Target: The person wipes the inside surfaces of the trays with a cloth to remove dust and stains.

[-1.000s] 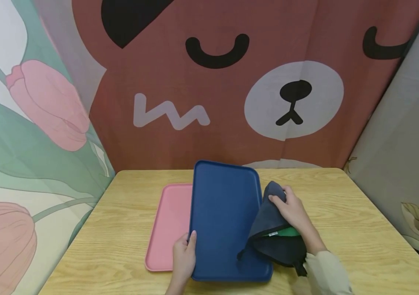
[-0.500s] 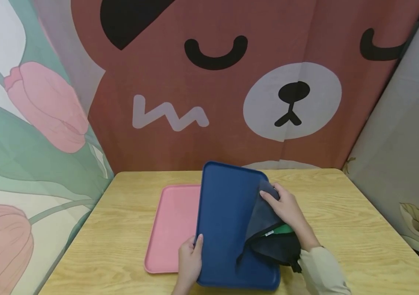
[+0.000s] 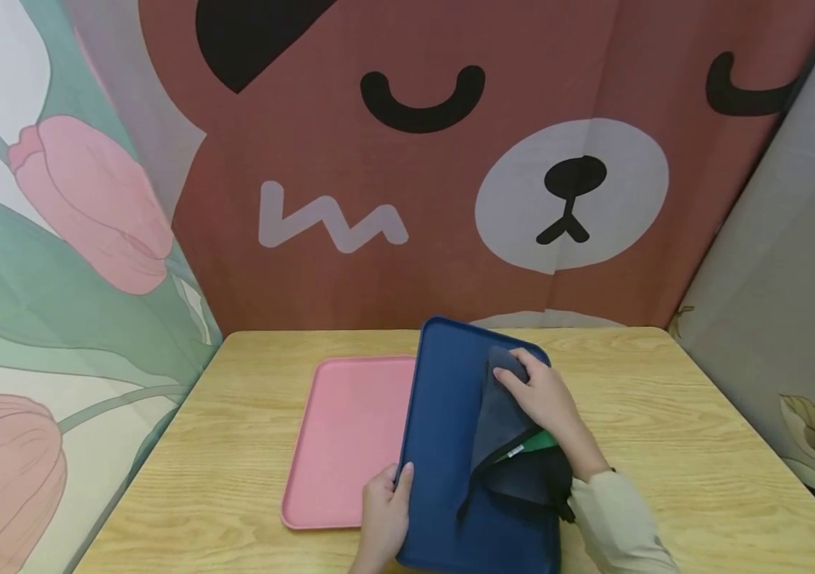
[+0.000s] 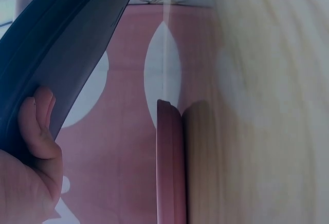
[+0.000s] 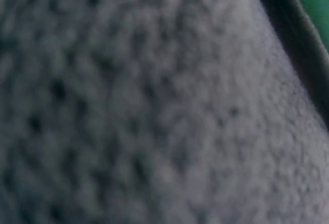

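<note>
The left hand (image 3: 384,510) grips the left rim of a blue tray (image 3: 443,414), which is tilted up above the wooden tabletop (image 3: 702,446). Against or just before its inner face, which I cannot tell, hangs a dark fabric item (image 3: 501,422) showing green inside, its top pinched by the right hand (image 3: 542,399). A pink tray (image 3: 350,438) lies flat, partly behind the blue one.

We see lower tray (image 3: 350,446) on table (image 3: 702,478) | upper tray (image 3: 442,446) rightward, partly covering it | fabric pouch (image 3: 501,422) before upper tray's right half | left hand (image 3: 384,514) at that tray's left edge | right hand (image 3: 545,401) on pouch | backdrop (image 3: 321,151) behind table
</note>
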`<action>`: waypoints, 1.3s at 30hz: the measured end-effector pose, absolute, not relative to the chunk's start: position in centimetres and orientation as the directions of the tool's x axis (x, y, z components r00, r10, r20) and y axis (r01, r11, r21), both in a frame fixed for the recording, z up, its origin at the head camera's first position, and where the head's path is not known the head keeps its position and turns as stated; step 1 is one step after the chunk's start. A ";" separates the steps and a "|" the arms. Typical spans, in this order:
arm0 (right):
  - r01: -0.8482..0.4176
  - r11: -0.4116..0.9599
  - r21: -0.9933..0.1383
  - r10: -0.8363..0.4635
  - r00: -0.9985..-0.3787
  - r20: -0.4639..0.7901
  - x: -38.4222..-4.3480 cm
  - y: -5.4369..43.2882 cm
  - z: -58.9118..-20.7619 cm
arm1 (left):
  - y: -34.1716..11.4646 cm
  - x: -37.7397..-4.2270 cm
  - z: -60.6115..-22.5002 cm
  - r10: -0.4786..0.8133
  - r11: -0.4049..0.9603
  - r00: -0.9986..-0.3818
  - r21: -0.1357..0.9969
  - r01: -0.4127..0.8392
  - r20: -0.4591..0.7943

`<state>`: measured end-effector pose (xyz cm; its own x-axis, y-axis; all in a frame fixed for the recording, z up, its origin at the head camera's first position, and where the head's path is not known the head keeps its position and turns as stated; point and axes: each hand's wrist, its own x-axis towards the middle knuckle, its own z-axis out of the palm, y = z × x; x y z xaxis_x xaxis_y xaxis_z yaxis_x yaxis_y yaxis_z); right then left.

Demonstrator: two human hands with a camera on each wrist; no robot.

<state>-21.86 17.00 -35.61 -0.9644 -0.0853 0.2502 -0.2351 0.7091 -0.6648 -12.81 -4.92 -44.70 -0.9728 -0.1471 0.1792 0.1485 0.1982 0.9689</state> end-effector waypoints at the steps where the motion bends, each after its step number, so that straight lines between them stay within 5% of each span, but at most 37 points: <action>1: -0.237 0.709 -0.664 -0.089 -0.964 0.250 -21.9 16.9 -35.5 | -4.9 -12.7 -44.7 -0.146 0.197 -0.972 0.968 0.154 0.185; 16: -0.212 0.738 -0.641 -0.094 -0.973 0.213 -22.4 15.5 -34.5 | -3.8 -10.5 -41.5 -0.066 0.157 -0.979 0.971 0.180 0.192; 29: -0.267 0.770 -0.579 -0.122 -0.953 0.277 -23.1 15.0 -33.1 | -3.4 -11.6 -44.0 0.027 0.151 -0.982 0.970 0.191 0.189; 39: -0.241 0.774 -0.585 -0.091 -0.957 0.274 -23.0 14.9 -32.6 | -3.4 -10.2 -41.1 0.093 0.183 -0.978 0.963 0.200 0.186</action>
<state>-23.02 14.92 -32.65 -0.9575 -0.0914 0.2736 -0.2411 0.7745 -0.5848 -10.19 -3.40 -41.14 -0.9782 0.0932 0.1857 0.2002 0.1826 0.9626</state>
